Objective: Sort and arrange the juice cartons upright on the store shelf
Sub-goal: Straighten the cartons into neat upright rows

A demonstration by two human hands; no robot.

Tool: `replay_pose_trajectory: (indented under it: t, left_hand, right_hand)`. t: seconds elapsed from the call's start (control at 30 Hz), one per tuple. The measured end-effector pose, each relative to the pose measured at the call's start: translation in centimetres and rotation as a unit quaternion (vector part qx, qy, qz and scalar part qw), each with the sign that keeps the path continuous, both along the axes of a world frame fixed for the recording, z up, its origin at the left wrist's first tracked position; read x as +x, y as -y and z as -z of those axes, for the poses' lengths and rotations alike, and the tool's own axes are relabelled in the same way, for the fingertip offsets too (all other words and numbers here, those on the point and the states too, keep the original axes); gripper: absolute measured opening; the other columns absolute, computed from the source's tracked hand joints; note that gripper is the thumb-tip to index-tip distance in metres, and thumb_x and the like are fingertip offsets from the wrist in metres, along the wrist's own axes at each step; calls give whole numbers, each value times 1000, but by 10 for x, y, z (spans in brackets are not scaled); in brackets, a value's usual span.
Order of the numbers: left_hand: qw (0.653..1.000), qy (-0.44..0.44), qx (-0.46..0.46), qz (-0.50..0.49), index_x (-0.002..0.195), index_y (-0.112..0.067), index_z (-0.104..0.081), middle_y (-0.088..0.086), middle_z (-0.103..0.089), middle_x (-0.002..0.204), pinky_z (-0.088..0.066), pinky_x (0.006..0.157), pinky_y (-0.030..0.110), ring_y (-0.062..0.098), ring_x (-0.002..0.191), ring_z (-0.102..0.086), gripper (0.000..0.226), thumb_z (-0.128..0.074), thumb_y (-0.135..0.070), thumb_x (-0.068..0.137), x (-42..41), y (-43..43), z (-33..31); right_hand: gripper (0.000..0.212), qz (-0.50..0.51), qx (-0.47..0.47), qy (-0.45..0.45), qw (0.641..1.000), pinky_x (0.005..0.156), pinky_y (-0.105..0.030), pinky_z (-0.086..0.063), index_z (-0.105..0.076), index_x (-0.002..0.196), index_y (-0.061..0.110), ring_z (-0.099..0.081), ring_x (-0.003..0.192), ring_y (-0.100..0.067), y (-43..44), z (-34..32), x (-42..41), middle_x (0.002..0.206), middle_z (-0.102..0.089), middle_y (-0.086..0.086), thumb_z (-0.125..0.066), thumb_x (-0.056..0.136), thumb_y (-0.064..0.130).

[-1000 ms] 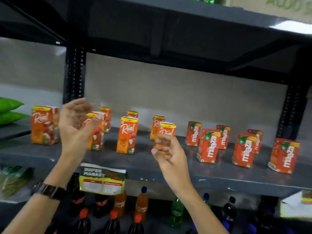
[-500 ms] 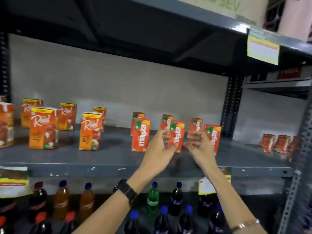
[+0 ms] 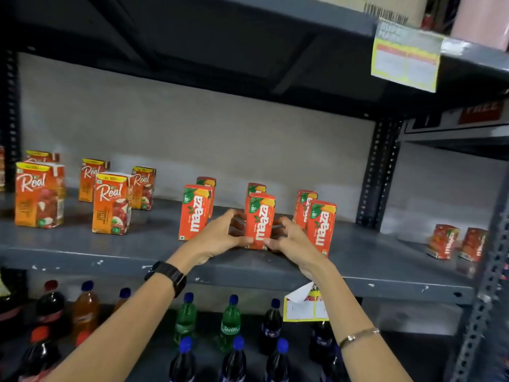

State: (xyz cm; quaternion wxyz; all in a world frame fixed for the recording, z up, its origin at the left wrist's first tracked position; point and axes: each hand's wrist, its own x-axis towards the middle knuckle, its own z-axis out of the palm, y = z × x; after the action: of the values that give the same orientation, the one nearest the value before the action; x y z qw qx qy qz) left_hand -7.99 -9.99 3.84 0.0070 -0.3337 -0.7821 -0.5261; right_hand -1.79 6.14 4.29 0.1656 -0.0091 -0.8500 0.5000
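Red Maaza juice cartons stand upright on the grey shelf (image 3: pixel 110 255) in front and back rows. Both my hands clasp the middle front Maaza carton (image 3: pixel 259 220) at its base: my left hand (image 3: pixel 219 238) on its left side, my right hand (image 3: pixel 292 241) on its right. Another Maaza carton (image 3: pixel 194 212) stands to the left and one more Maaza carton (image 3: pixel 321 226) to the right. Several orange Real cartons (image 3: pixel 111 202) stand upright further left.
A dark upper shelf with a yellow price tag (image 3: pixel 405 62) overhangs. A perforated upright post (image 3: pixel 378 172) bounds the bay on the right; two more red cartons (image 3: pixel 457 242) sit beyond it. Soda bottles (image 3: pixel 231 323) fill the shelf below, by a loose yellow label (image 3: pixel 305 307).
The view has swung right from the Real cartons to the Maaza cartons. Both hands came down from mid-air and closed around the middle front Maaza carton.
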Motion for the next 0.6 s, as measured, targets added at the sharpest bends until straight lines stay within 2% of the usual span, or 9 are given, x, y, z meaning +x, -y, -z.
replay_pose_trajectory:
  t: [0.13, 0.3, 0.6]
  left_hand:
    - [1000, 24, 15, 11, 112, -20, -44, -6, -60, 102, -48, 74, 18, 11, 97, -59, 49, -75, -18, 74, -2, 1, 2]
    - [999, 43, 13, 20, 112, -22, -42, 2, -58, 110, -48, 74, 19, 14, 100, -58, 48, -73, -17, 77, -5, 1, 2]
    - [999, 43, -5, 30, 114, -22, -39, -3, -56, 108, -45, 72, 16, 7, 98, -55, 45, -69, -19, 81, -9, 0, 3]
  right_hand:
    - [40, -3, -1, 10, 1000, 101, -45, -44, -51, 118, 15, -58, 113, -22, -2, 2, -2, 121, -63, -7, -64, 81, 12]
    - [46, -2, 7, -2, 1000, 102, -45, -44, -49, 122, 13, -57, 115, -23, -2, 2, 0, 124, -61, -8, -67, 80, 16]
    - [48, -3, 4, -6, 1000, 102, -45, -45, -49, 121, 12, -57, 115, -23, -3, 3, -1, 125, -61, -9, -70, 78, 16]
